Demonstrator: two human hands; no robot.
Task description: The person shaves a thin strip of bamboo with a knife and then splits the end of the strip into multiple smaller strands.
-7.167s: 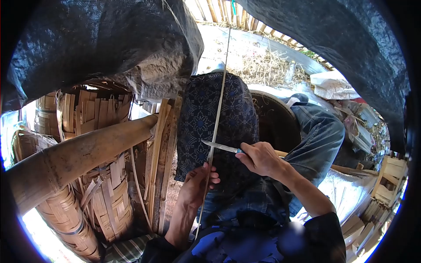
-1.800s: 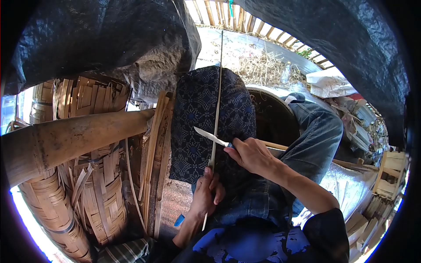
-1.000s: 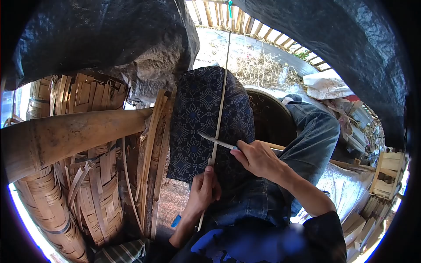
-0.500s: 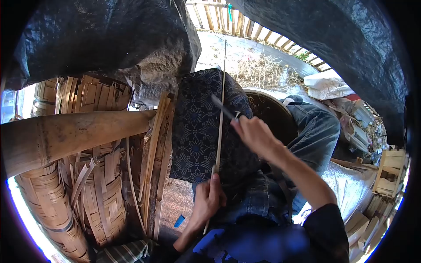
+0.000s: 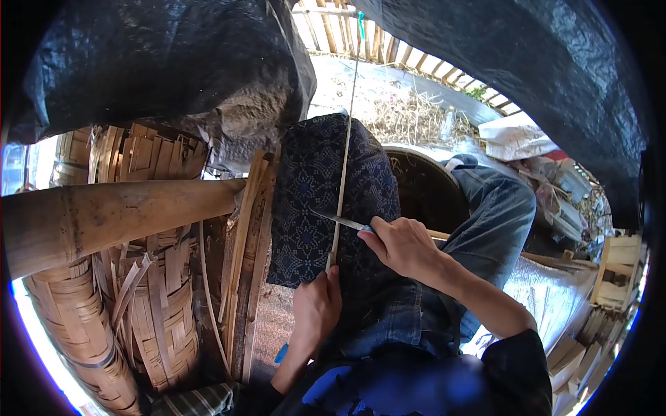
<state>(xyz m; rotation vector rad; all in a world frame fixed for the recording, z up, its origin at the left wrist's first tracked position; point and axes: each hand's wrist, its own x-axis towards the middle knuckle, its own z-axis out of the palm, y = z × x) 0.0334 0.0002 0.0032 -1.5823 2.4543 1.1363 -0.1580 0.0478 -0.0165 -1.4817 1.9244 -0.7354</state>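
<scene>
My left hand (image 5: pixel 317 303) is closed round the lower part of a long thin bamboo strip (image 5: pixel 343 170), which points away from me over a dark blue patterned cloth (image 5: pixel 302 187) on my leg. In my right hand (image 5: pixel 399 243) is a knife (image 5: pixel 340 220), gripped by its handle. The blade crosses the strip a little beyond my left hand, with its tip pointing left above the cloth. My right fingers are wrapped round the handle and hide most of it.
A thick bamboo pole (image 5: pixel 132 208) juts in from the left, over woven bamboo pieces (image 5: pixel 156 312). Upright bamboo slats (image 5: pixel 243 256) stand left of the cloth. A dark round container (image 5: pixel 427 191) sits beyond my right hand. Black sheeting (image 5: pixel 173 62) hangs overhead.
My right hand has lowered the knife toward me, and its blade has turned from pointing up-left to lying nearly across the strip. My left hand and the strip have shifted slightly left.
</scene>
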